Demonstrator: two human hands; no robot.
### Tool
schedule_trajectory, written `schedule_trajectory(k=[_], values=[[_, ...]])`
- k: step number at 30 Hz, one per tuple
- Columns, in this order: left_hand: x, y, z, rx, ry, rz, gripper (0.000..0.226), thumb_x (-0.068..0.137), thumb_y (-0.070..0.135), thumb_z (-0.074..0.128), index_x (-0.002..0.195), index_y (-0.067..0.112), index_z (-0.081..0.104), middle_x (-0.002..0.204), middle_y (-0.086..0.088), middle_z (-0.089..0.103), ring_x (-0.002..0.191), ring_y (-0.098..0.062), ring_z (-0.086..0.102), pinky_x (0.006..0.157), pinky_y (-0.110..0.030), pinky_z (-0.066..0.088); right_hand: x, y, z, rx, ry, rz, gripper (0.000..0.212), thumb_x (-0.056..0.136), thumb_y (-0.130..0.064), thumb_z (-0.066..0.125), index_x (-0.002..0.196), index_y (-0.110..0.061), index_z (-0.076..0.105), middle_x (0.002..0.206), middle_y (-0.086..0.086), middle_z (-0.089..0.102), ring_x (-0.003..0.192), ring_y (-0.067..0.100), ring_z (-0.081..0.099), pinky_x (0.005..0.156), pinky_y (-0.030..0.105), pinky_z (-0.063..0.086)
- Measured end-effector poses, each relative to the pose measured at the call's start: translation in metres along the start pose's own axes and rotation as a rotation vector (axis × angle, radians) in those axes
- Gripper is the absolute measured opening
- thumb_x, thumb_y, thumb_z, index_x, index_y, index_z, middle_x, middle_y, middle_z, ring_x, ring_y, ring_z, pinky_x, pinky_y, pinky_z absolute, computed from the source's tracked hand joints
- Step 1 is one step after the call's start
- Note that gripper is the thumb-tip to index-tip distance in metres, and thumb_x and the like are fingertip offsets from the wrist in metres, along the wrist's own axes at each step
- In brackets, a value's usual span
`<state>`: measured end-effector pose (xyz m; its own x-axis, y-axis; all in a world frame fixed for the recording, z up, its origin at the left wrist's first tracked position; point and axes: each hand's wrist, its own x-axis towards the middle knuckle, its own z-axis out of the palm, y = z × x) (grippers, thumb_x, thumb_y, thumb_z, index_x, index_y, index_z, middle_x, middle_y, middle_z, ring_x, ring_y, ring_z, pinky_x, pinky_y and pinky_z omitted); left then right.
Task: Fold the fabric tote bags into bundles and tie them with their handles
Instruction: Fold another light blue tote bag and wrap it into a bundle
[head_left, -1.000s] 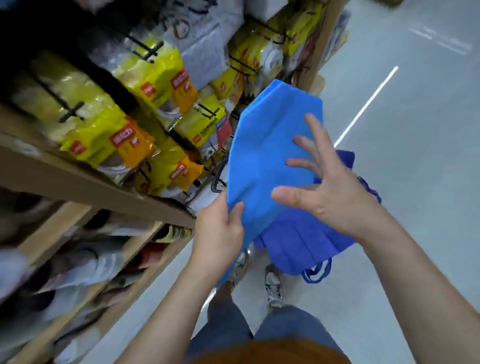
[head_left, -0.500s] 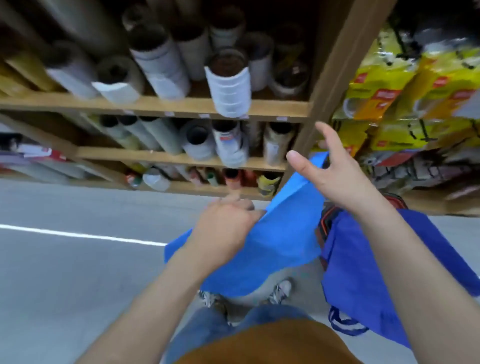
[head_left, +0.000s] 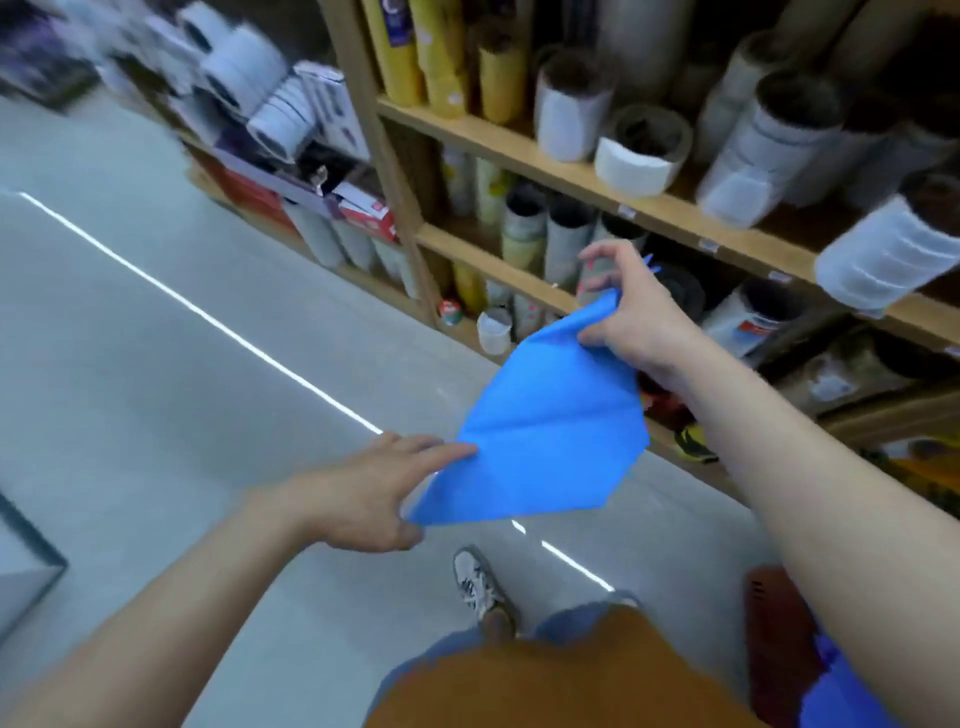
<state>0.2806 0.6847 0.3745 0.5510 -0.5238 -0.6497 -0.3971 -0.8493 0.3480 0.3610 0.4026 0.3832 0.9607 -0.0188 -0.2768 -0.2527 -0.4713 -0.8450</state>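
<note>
A bright blue fabric tote bag (head_left: 540, 441) is stretched flat in the air between my hands, folded into a narrow wedge with crease lines across it. My left hand (head_left: 374, 493) pinches its lower left corner. My right hand (head_left: 628, 312) grips the upper end, with fabric bunched in the fingers and a bit of blue sticking out behind the knuckles. More blue fabric (head_left: 841, 691) shows at the bottom right under my right forearm, mostly hidden.
Wooden shelves (head_left: 519, 150) with upright and lying rolls and boxes run along the right and back. A red basket (head_left: 774, 623) sits at my right side. The grey floor (head_left: 156, 389) with a white line lies to the left; a grey object's corner is at the far left edge.
The view has swung left along the shelves. My hands have pulled apart, stretching the blue bag out flat; my right hand, open before, now grips its upper end.
</note>
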Motion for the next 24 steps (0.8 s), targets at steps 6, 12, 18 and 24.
schedule_trajectory(k=[6,12,18,24], values=[[0.022,-0.045,-0.068,-0.56,0.676,0.017,0.094,0.076,0.001,0.074,0.15,0.032,0.026,0.151,0.017,0.027,0.138,-0.01,0.03,0.107,-0.031,0.039,0.021,-0.098,0.052,-0.405,-0.422,-0.483,0.059,0.066,0.019,0.042,0.112,-0.015,0.057,0.092,0.004,0.06,0.06,-0.007,0.048,0.057,0.011,0.036],[0.08,-0.094,-0.125,-0.112,0.748,0.033,0.124,0.064,0.008,0.069,0.144,0.055,-0.014,0.164,0.004,-0.001,0.149,-0.029,0.009,0.11,-0.059,0.028,0.043,-0.127,0.067,-0.693,-0.494,-0.846,0.052,0.062,0.014,0.045,0.102,-0.014,0.064,0.086,-0.002,0.056,0.079,0.024,0.056,0.068,0.044,0.048],[0.098,-0.134,-0.183,-0.884,0.762,0.053,0.092,0.073,0.003,0.079,0.146,0.034,0.031,0.138,0.004,0.052,0.125,-0.009,0.052,0.103,-0.044,0.047,0.09,-0.118,0.036,-0.716,-0.355,-0.984,0.039,0.058,0.003,0.04,0.086,-0.009,0.065,0.076,0.003,0.053,0.061,0.029,0.055,0.046,0.039,0.047],[0.113,-0.112,-0.251,-0.36,1.044,0.098,0.013,0.084,0.008,0.047,0.087,0.01,0.06,0.072,0.005,0.052,0.075,-0.014,0.047,0.068,-0.029,0.036,0.135,-0.127,-0.01,-0.381,0.087,-0.701,0.045,0.073,-0.013,0.067,0.115,-0.012,0.052,0.112,0.004,0.044,0.1,0.01,0.047,0.089,0.027,0.045]])
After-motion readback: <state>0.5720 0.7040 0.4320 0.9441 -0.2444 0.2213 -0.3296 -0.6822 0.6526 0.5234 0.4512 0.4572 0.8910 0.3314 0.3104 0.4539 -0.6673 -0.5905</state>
